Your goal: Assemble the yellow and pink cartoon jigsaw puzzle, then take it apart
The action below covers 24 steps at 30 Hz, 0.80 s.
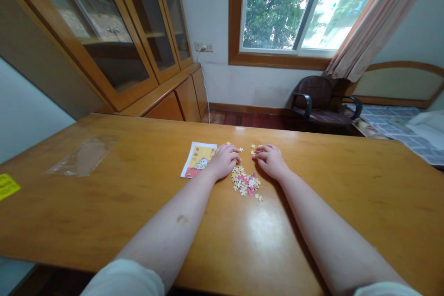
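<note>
A small heap of jigsaw puzzle pieces (244, 182), yellow, white and pink, lies on the table between my forearms. Just beyond the heap's left side, my left hand (225, 161) rests low over the tabletop, fingers curved and apart. Its wrist side overlaps the edge of a picture card (197, 159) with a yellow and pink cartoon print. Opposite it, my right hand (271, 161) bends its fingers down beside a few loose pieces (252, 146); the fingertips touch or nearly touch them. I make out no piece lifted in either hand.
The wooden table (138, 222) spans the view. A clear plastic bag (86, 155) lies flat to the left, with a yellow label (9, 186) at the far left. Beyond the table stand a glass-door cabinet (152, 74), an armchair (314, 97) and a bed (391, 120).
</note>
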Tool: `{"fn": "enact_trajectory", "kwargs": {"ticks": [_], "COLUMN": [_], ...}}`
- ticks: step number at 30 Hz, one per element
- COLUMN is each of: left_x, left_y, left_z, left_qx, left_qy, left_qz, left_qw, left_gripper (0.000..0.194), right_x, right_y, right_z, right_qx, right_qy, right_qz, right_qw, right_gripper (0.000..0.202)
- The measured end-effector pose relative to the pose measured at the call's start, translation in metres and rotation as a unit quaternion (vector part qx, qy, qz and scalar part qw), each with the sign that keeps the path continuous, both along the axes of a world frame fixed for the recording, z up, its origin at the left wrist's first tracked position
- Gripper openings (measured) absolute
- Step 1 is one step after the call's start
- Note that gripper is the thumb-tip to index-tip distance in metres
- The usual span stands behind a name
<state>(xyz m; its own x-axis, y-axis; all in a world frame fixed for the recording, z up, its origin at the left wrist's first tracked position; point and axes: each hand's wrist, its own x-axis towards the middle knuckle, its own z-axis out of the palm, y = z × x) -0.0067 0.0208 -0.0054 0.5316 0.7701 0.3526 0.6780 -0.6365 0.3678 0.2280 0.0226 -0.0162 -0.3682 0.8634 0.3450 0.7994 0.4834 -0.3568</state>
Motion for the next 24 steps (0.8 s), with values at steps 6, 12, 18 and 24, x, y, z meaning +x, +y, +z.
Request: {"fn": "enact_trajectory", "kwargs": {"ticks": [6, 12, 18, 24], "left_x": [0.0002, 0.0007, 0.001, 0.0013], "left_y": [0.0006, 0.0008, 0.0013, -0.0012], "left_z": [-0.0007, -0.0032, -0.0018, 0.0001], "left_qx": [-0.003, -0.007, -0.01, -0.006], "left_qy": [-0.001, 0.027, 0.02, 0.023], "left_qz": [-0.044, -0.052, -0.042, -0.037], "left_qw": [0.999, 0.998, 0.999, 0.999], "left_gripper": [0.03, 0.035, 0.035, 0.035], "right_x": [-0.0015, -0.0046, -0.0053, -0.0087], "right_y": [-0.0015, -0.0021, -0.0023, -0.0062], "right_z": [0.0016, 0.0035, 0.0029, 0.0045], "right_qx": [0.001, -0.009, -0.022, -0.027], "right_qy": [0.013, 0.016, 0.015, -0.003], "right_qz": [0.048, 0.1, 0.118, 0.106], "right_qw": [0.999, 0.995, 0.993, 0.994], "right_gripper": [0.026, 0.028, 0.031, 0.027]}}
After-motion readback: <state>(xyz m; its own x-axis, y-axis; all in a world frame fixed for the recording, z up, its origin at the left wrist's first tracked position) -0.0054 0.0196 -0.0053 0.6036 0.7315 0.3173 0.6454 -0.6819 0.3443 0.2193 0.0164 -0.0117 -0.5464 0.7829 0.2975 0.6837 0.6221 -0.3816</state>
